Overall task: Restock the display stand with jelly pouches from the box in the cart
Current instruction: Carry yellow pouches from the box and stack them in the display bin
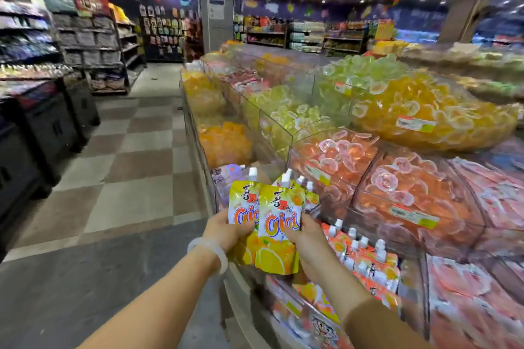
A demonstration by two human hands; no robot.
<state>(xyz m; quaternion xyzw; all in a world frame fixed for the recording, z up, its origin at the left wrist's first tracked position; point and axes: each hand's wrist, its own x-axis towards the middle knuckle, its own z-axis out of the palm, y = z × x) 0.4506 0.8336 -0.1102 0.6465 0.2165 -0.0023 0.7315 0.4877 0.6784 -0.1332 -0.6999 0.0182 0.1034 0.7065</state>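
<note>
**With Pouches in Both Hands: Loading the Stand's Front Bin**

While held fanned above the stand's edge, a bunch of yellow orange-flavour jelly pouches (279,217), white spouts upward, overlapping like cards. Gripped from both sides: left hand (226,231) closed on the lower part of the leftmost pouch, fingers (244,226) wrapped across its face; right hand (304,238) closed on the front pouch and the ones tucked behind it, thumb pressed to the print. Worn on the left wrist, a pale bangle (209,253).

Directly below and to the right, stood upright in a clear front bin, a row of orange pouches (365,259) with white caps, bin only part filled. Just behind the held bunch, a purple pouch (226,178) in the neighbouring compartment. Further out, spread across the display stand (292,139), clear bins heaped with orange, green and yellow jelly cups. Beyond, checkered floor (136,156) and dark shelving. Cart and box out of view.

Judged as the placing step. Best done by squaring the fan into a neat stack first, spouts all kept up, printed faces forward. Then lowered into the matching flavour's gap, not dropped, so standing pouches were not toppled. Worth checking the flavour against the bin label, too blurred to read from this view.
</note>
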